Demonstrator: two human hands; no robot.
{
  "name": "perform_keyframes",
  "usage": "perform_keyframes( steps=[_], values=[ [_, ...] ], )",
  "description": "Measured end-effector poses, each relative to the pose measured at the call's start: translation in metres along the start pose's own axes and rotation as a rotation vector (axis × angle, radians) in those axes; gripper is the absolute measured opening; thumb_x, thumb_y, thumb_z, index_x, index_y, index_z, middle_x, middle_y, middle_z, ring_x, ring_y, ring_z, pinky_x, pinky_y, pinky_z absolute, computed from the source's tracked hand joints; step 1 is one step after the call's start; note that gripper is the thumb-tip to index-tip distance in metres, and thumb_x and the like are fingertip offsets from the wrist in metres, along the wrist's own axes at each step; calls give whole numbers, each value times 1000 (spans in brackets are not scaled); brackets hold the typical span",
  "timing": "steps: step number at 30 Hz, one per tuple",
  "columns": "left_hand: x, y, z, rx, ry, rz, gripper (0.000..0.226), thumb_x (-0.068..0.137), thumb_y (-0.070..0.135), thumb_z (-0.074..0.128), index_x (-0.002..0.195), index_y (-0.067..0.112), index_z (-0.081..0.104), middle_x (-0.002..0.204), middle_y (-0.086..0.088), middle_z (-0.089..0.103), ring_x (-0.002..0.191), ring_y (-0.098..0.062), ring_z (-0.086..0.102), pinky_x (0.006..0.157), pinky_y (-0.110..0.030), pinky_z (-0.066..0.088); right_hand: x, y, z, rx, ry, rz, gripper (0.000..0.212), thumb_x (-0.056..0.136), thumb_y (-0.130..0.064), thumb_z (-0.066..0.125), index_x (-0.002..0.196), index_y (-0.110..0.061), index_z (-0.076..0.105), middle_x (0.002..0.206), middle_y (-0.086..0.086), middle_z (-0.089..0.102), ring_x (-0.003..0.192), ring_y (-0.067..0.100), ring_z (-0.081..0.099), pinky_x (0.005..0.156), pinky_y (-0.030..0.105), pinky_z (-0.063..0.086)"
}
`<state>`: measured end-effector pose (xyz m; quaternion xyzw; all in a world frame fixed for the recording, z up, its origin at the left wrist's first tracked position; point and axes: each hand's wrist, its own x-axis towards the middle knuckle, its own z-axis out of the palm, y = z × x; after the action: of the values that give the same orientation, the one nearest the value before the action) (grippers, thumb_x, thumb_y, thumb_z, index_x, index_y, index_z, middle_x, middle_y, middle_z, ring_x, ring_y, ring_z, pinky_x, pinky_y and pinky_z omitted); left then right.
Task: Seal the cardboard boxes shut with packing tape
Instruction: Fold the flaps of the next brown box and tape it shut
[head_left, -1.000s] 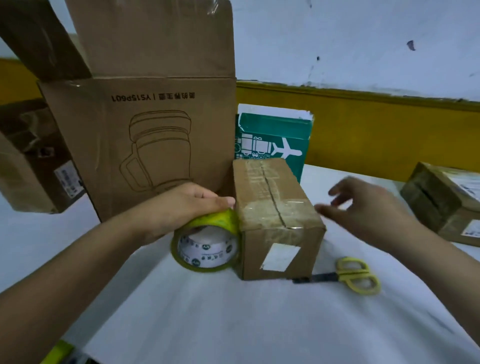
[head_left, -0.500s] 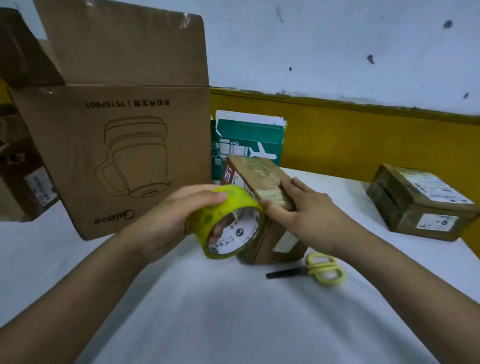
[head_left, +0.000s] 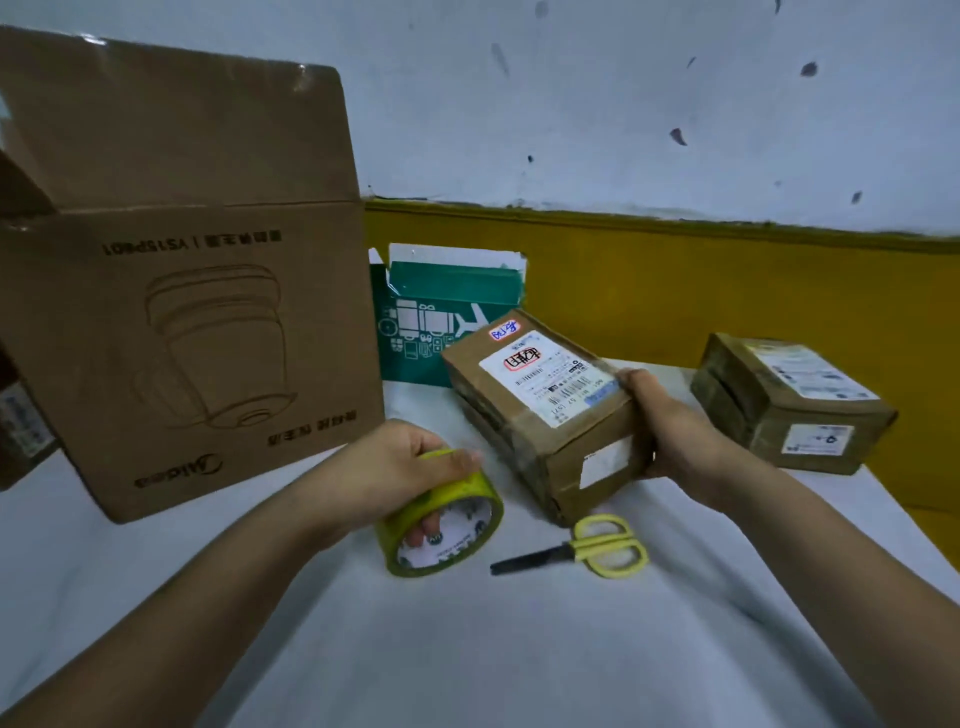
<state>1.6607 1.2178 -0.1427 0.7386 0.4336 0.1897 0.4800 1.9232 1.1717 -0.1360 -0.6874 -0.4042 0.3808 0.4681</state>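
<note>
A small brown cardboard box (head_left: 540, 405) with a white shipping label on its upper face sits tilted on the white table, just right of centre. My right hand (head_left: 670, 426) grips its right end, thumb on top. My left hand (head_left: 395, 467) holds a yellow-green roll of packing tape (head_left: 441, 525), fingers hooked through its core; the roll is low over the table, left of the box and apart from it.
Yellow-handled scissors (head_left: 592, 551) lie in front of the small box. A large open cardboard box (head_left: 182, 332) stands at the left. A green printed box (head_left: 441, 322) sits behind. Another taped brown box (head_left: 789, 400) rests at the right, near the table edge (head_left: 893, 525).
My right hand has turned the small box over, so the labelled face now shows on top. The tape roll in my left hand has dropped lower and away from the box.
</note>
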Motion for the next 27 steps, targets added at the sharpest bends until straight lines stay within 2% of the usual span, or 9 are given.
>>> perform_keyframes(
  steps=[4,8,10,13,17,20,22,25,27],
  values=[
    [15,10,8,36,24,-21,43,87,56,63,64,20,68,61,-3,69,53,-13,61,63,-28,49,6,15,-7,73,-1,58,38,101,-53,33,92,-30,62,90,6,65,91,27,58,94,49,48],
    [24,18,9,116,-4,-72,43,89,56,62,66,19,68,61,-8,70,51,-15,62,54,-22,49,11,21,-12,104,1,99,40,99,-55,35,93,-27,63,95,9,66,101,33,58,94,47,48],
    [30,21,11,139,-10,-87,44,89,55,62,67,18,69,58,-6,69,49,-14,62,53,-21,50,14,21,-12,130,-5,135,44,93,-63,40,98,-26,64,102,11,67,111,37,58,97,49,48],
    [40,27,14,182,-26,-100,42,91,53,61,75,16,73,50,3,65,43,-6,59,51,-20,48,16,22,-8,89,-106,165,60,75,-81,47,106,-32,66,107,4,72,107,31,63,99,49,50],
    [43,30,11,188,-106,-50,48,91,52,60,87,7,72,56,2,67,46,-6,59,54,-19,50,16,22,0,158,-79,185,42,89,-60,53,104,-23,66,91,4,72,93,23,62,90,42,52],
    [35,25,1,-119,-181,120,42,89,46,67,94,5,70,69,-7,68,56,-11,63,58,-21,53,19,24,-7,379,-70,230,38,88,-57,50,100,-25,65,86,4,71,86,23,62,72,37,51],
    [30,24,-10,-367,-270,213,41,87,36,73,108,1,69,77,-11,70,64,-15,66,63,-23,55,21,28,-13,528,-73,275,37,87,-59,48,89,-27,65,80,4,70,85,25,62,74,37,48],
    [25,36,-18,-278,-271,276,21,84,27,71,95,10,73,80,-17,72,66,-21,67,65,-27,57,23,32,-15,630,-92,328,38,82,-60,49,87,-26,66,86,6,70,94,28,61,81,42,47],
    [24,48,-20,-142,-198,252,21,84,29,70,87,9,73,77,-19,72,64,-23,67,62,-27,56,23,33,-14,684,-122,370,39,81,-58,51,94,-25,67,96,9,71,104,31,60,87,45,45]
  ],
)
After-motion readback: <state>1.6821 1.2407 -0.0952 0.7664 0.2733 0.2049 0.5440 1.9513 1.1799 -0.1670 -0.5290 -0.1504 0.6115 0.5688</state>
